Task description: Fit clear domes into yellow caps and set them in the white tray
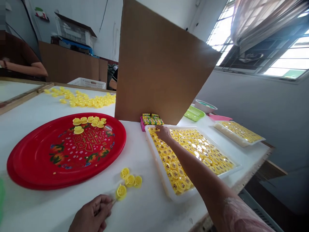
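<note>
White desk (147,216), and my left hand (93,214) pinched a thin stick-like bit (114,202) by a round yellow plastic piece (121,192), probably for control. Right hand (164,133) over white plastic tray (180,197): couldn't tell its grip.

Before me, the white surface (135,145) bears a red tray (36,161) at left, loose yellow pieces (129,180) at lower center, more yellow pieces (96,101) at upper left, and a white tray (160,180) of yellow round items (173,166) right of center.

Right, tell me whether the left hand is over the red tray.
No, the left hand is over the white table, nearer the camera than the red tray.
</note>
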